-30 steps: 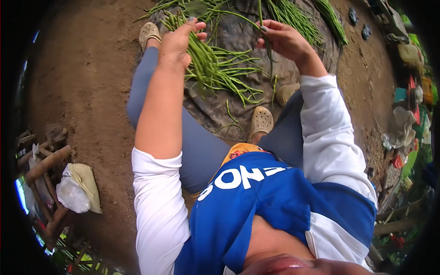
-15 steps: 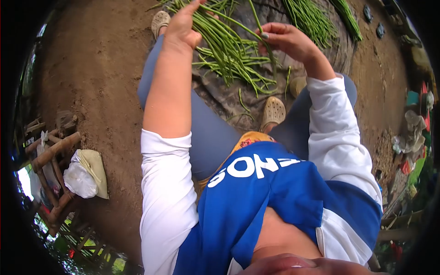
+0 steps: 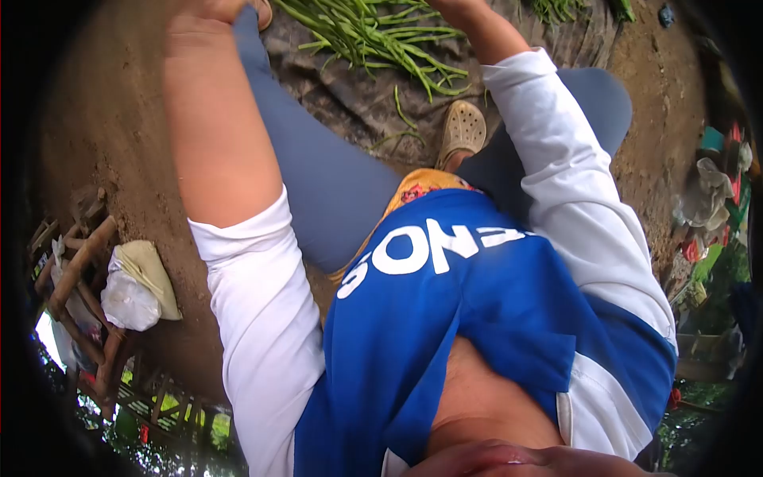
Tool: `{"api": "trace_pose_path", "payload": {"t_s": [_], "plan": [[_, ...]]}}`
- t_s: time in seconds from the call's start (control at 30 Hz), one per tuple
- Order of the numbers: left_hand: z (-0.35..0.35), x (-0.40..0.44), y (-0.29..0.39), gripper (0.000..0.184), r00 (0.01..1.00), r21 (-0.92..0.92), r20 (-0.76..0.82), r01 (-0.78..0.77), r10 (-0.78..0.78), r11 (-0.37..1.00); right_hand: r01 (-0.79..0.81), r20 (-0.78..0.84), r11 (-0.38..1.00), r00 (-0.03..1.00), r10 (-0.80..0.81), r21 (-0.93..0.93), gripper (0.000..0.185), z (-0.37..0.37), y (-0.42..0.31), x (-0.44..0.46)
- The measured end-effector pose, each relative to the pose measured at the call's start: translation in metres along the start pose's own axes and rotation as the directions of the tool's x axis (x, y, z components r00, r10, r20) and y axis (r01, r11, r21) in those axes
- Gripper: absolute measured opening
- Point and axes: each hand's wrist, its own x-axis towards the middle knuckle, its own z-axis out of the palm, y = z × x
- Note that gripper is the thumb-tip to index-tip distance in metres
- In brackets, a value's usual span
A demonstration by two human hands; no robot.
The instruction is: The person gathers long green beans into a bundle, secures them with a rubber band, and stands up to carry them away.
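A spread of long green string beans (image 3: 381,40) lies on a dark sheet (image 3: 334,99) at the top of the head view. My left hand (image 3: 216,8) is cut off by the top edge, left of the beans; only its heel and wrist show. Likewise, my right hand (image 3: 455,6) reaches past the top edge, just right of the bean pile, with its fingers out of frame. Whatever either hand holds is hidden. A few loose beans (image 3: 404,107) rest on the sheet nearer my feet.
My beige clog (image 3: 463,127) stands on the sheet's near part. More beans (image 3: 556,8) lie at the top right. On the brown dirt to the left are a pale sack with a white plastic bag (image 3: 131,300) and a wooden frame (image 3: 83,266). Plastic bags (image 3: 706,195) clutter the right side.
Both hands have moved up and left, mostly out of view. Half a second ago my right fingers pinched a bean. The view has shifted, so the bean pile sits higher in it.
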Motion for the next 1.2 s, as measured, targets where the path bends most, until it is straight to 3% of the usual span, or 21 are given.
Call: {"api": "trace_pose_path", "payload": {"t_s": [0.03, 0.1, 0.13, 0.17, 0.2, 0.23, 0.27, 0.33, 0.43, 0.53, 0.57, 0.67, 0.77, 0.83, 0.9, 0.93, 1.03, 1.07, 1.1, 1.17, 1.2], "plan": [[-0.042, 0.023, 0.033, 0.013, 0.995, -0.219, -0.016, 0.091, -0.097, 0.971, -0.036, -0.117, 0.997, 0.993, 0.029, -0.061, 0.029, -0.001, 0.041, 0.005], [-0.089, 0.035, 0.068, 0.013, 0.988, -0.456, -0.074, 0.087, -0.136, 0.886, -0.237, -0.324, 0.824, 0.944, 0.069, -0.514, 0.027, 0.018, 0.081, -0.025], [-0.101, 0.035, 0.077, 0.013, 0.986, -0.479, -0.141, 0.007, -0.085, 0.878, -0.2, -0.148, 0.634, 0.98, 0.134, -0.747, 0.025, 0.03, 0.103, -0.04], [-0.049, -0.002, 0.047, 0.014, 0.979, -0.01, -0.086, -0.189, 0.188, 0.982, -0.09, 0.01, 0.402, 0.971, 0.239, -0.911, 0.025, 0.041, 0.13, -0.054], [0.006, -0.041, 0.016, 0.015, 0.895, 0.436, -0.024, -0.392, 0.446, 0.81, 0.078, 0.218, 0.433, 0.934, 0.283, -0.898, 0.027, 0.046, 0.173, -0.073], [0.015, -0.043, 0.011, 0.015, 0.873, 0.464, -0.067, -0.401, 0.483, 0.79, 0.193, 0.38, 0.398, 0.796, 0.47, -0.897, 0.026, 0.059, 0.19, -0.09], [0.02, -0.043, 0.009, 0.015, 0.847, 0.49, -0.106, -0.411, 0.521, 0.769, 0.338, 0.399, 0.214, 0.737, 0.546, -0.917, 0.024, 0.077, 0.19, -0.117], [0.016, -0.043, 0.012, 0.015, 0.844, 0.485, -0.089, -0.427, 0.529, 0.763, 0.46, 0.463, 0.14, 0.726, 0.509, -0.877, 0.024, 0.092, 0.212, -0.147], [0.011, -0.043, 0.017, 0.013, 0.874, 0.428, -0.045, -0.42, 0.483, 0.8, 0.463, 0.449, 0.124, 0.701, 0.554, -0.878, 0.027, 0.092, 0.225, -0.146], [0.02, -0.045, 0.016, 0.011, 0.895, 0.345, -0.038, -0.405, 0.444, 0.846, 0.21, 0.32, 0.243, 0.588, 0.742, -0.947, 0.027, 0.069, 0.211, -0.102], [0.019, -0.047, 0.016, 0.012, 0.906, 0.3, 0.005, -0.404, 0.423, 0.864, 0.25, 0.353, 0.25, 0.615, 0.705, -0.935, 0.027, 0.058, 0.191, -0.081], [0.014, -0.043, 0.016, 0.015, 0.899, 0.259, 0.038, -0.431, 0.437, 0.864, -0.169, -0.073, 0.21, 0.913, 0.402, -0.963, 0.021, 0.01, 0.17, -0.034], [0.004, -0.032, 0.028, 0.016, 0.932, 0.255, -0.039, -0.34, 0.361, 0.905, -0.37, -0.361, 0.172, 0.929, 0.08, -0.913, 0.025, -0.039, 0.153, -0.021], [-0.032, 0.008, 0.087, 0.017, 0.978, 0.073, -0.206, 0.028, -0.012, 0.997, -0.409, -0.401, 0.106, 0.912, 0.091, -0.906, 0.025, -0.068, 0.169, -0.017], [-0.031, 0.007, 0.087, 0.018, 0.976, 0.085, -0.22, 0.031, -0.011, 0.996, -0.373, -0.361, 0.016, 0.907, 0.218, -0.928, 0.025, -0.096, 0.187, -0.016], [0.001, -0.023, 0.036, 0.018, 0.959, 0.24, -0.133, -0.214, 0.25, 0.947, -0.37, -0.359, 0.02, 0.91, 0.21, -0.929, 0.027, -0.101, 0.187, -0.017], [0.02, -0.04, 0.008, 0.017, 0.896, 0.362, -0.035, -0.402, 0.443, 0.841, -0.348, -0.302, 0.092, 0.896, 0.326, -0.933, 0.025, -0.12, 0.176, -0.002], [0.024, -0.039, 0.008, 0.016, 0.897, 0.36, -0.076, -0.384, 0.437, 0.85, -0.216, -0.206, -0.007, 0.923, 0.326, -0.976, 0.02, -0.131, 0.177, 0.009], [0.024, -0.038, 0.008, 0.016, 0.909, 0.321, -0.086, -0.363, 0.409, 0.875, -0.352, -0.311, 0.076, 0.894, 0.324, -0.933, 0.02, -0.14, 0.177, 0.023], [0.017, -0.034, 0.01, 0.014, 0.941, 0.208, -0.072, -0.311, 0.331, 0.928, -0.131, -0.125, -0.028, 0.825, 0.551, -0.991, 0.02, -0.132, 0.107, 0.039], [0.015, -0.034, 0.01, 0.014, 0.949, 0.169, -0.06, -0.295, 0.309, 0.94, -0.15, -0.1, 0.06, 0.859, 0.502, -0.987, 0.019, -0.157, 0.104, 0.047]]}}
